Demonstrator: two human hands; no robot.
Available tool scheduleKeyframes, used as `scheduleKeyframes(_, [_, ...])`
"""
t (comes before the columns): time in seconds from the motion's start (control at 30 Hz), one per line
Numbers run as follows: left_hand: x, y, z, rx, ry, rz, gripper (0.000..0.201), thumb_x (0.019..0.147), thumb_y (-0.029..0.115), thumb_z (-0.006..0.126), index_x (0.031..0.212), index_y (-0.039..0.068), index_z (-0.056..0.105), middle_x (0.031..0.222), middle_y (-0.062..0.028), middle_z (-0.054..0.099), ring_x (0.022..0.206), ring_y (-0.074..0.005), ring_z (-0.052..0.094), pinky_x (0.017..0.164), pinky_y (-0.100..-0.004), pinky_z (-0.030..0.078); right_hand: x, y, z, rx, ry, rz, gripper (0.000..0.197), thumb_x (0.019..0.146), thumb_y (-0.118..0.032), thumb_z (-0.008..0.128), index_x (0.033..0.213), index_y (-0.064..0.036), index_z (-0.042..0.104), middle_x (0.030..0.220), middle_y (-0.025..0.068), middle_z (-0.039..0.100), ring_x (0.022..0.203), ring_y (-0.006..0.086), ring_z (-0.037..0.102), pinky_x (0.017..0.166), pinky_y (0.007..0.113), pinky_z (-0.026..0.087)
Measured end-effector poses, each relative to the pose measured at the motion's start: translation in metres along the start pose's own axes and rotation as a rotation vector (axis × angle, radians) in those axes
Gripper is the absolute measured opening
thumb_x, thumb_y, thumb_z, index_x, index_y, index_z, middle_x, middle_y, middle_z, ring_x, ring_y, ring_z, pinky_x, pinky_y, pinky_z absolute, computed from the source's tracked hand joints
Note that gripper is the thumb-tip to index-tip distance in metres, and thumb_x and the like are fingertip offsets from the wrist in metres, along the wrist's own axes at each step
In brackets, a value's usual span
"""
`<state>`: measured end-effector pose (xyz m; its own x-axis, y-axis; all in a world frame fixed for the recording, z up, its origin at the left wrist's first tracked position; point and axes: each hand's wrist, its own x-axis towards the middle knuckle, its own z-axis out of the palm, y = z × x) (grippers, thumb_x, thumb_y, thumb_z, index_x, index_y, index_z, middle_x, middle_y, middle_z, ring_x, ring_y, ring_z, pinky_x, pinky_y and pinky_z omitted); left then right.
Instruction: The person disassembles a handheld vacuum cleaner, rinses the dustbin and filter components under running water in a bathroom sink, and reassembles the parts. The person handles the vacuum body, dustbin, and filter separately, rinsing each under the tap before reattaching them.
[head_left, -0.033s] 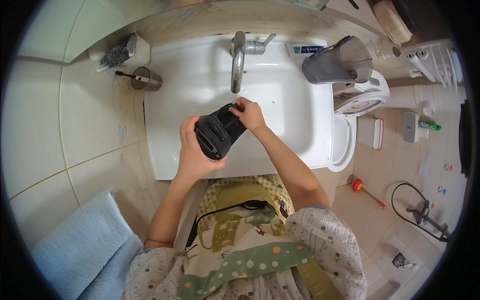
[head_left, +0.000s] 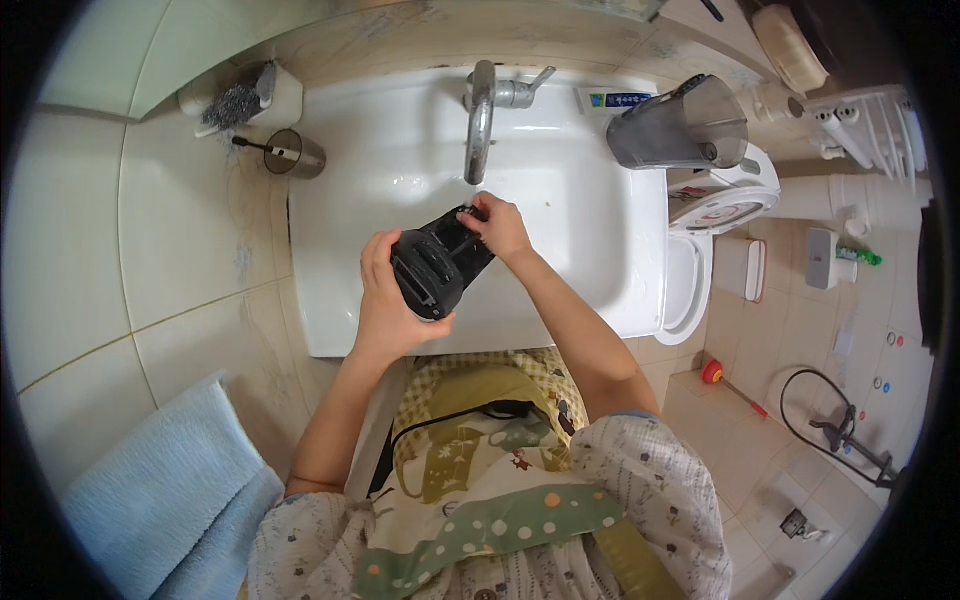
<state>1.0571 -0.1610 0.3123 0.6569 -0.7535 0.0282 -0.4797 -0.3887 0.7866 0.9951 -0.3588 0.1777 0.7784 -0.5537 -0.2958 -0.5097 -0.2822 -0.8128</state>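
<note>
Count: 1 black plastic assembly (head_left: 436,262), 1 white sink (head_left: 590,240), 1 chrome faucet (head_left: 481,115), 1 smoky-grey container (head_left: 645,135), 1 toothpaste tube (head_left: 620,100), 1 toothbrush (head_left: 285,153), 1 brown cup (head_left: 312,160), 1 red plunger (head_left: 711,372).

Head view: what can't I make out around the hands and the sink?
- Head view: the underside of the black part, turned away from the camera.
- Head view: the palm of the left hand, hidden by the hand's own back and the part.
- Head view: the mouth of the faucet, hidden under its spout.
- Head view: the sink floor directly beneath the part, covered by it.
- Head view: the towel's lower left end, cut off by the dark lens rim.
</note>
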Motion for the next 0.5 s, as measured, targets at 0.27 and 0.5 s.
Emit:
scheduleKeyframes(0.27, [-0.008,-0.008,-0.01,0.023,-0.029,0.042,0.105,0.047,0.016,0.083,0.135,0.006,0.026,0.13,-0.0189,0.034,0.119,-0.0365,0.039,0.099,-0.043,0.036,0.017,-0.001,0.005,0.039,-0.247,0.117,0.03,0.082,-0.025,0.071,0.099,-0.0001,0.066,0.083,0.0145,0.067,0.076,0.0243,0.064,0.072,0.033,0.05])
scheduleKeyframes(0.5, [-0.006,-0.015,-0.011,0.035,0.09,0.057,0.106,0.046,0.015,0.083,0.135,0.008,0.026,0.13,-0.0187,0.034,0.119,-0.0373,0.039,0.098,-0.0436,0.037,-0.011,0.018,-0.006,0.718,-0.48,0.072,0.038,0.089,0.001,0.058,0.126,-0.0034,0.056,0.106,-0.0014,0.065,0.098,0.0072,0.056,0.09,0.024,0.044])
